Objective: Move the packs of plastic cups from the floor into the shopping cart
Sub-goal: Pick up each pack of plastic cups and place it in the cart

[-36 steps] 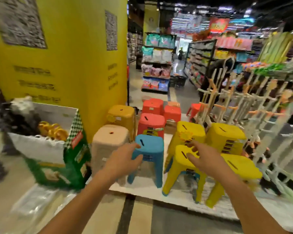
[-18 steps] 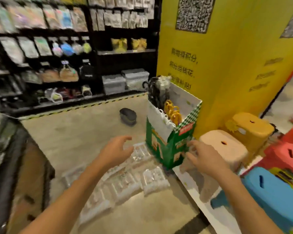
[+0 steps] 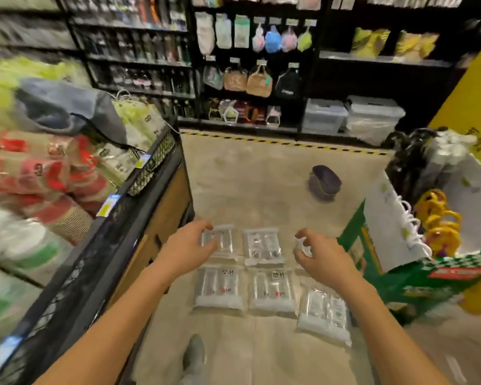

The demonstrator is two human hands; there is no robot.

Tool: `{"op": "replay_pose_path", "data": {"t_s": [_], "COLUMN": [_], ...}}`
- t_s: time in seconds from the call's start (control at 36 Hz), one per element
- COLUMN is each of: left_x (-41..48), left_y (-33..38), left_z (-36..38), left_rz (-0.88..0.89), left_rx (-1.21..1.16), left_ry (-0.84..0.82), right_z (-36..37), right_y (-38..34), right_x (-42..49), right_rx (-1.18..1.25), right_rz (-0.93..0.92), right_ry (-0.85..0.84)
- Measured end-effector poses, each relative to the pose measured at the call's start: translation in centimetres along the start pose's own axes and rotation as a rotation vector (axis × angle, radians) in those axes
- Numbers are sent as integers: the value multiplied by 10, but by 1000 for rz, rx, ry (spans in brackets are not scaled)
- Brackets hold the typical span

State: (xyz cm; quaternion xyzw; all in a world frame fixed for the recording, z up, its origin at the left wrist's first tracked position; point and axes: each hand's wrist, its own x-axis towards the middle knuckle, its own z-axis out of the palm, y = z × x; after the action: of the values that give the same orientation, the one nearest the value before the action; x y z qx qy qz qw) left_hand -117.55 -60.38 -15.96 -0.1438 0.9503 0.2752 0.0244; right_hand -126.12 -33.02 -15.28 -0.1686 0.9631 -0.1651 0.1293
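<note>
Packs of plastic cups (image 3: pixel 272 290) flat on the floor (image 3: pixel 261 176), laid in two rows between the shopping cart (image 3: pixel 150 168) on the left and a green carton (image 3: pixel 400 276) on the right. Left grip (image 3: pixel 188 245) over the far-left pack of the back row, fingers loosely curled, clasping nothing; contact with the wrapper impossible to tell. Right grip (image 3: pixel 320 259) above the right end of that row, fingers hooked, nothing held. Cart heaped with bagged goods. Dark basket (image 3: pixel 324 183) farther along the floor.
</note>
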Motion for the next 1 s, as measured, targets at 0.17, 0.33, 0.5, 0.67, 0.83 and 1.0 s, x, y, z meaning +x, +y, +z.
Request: {"op": "replay_pose_path", "data": {"t_s": [0.17, 0.33, 0.5, 0.67, 0.83, 1.0], "left_x": [76, 171, 254, 313, 345, 369], "left_y": [-53, -117, -185, -260, -358, -467], "left_z": [-5, 16, 84, 200, 349, 521], "left_rz": [-64, -152, -174, -306, -372, -476], "left_rx": [-43, -86, -122, -141, -161, -173], "left_ry": [-20, -78, -179, -235, -293, -394], "right_z": [33, 82, 176, 322, 487, 666], "right_y": [-34, -57, -43, 9, 71, 142], "right_x": [102, 209, 294, 366, 431, 474], "right_rx": [-3, 43, 163, 246, 226, 257], "right_rz": [-39, -5, 107, 215, 201, 205], "right_ry": [-59, -104, -167, -336, -463, -521]}}
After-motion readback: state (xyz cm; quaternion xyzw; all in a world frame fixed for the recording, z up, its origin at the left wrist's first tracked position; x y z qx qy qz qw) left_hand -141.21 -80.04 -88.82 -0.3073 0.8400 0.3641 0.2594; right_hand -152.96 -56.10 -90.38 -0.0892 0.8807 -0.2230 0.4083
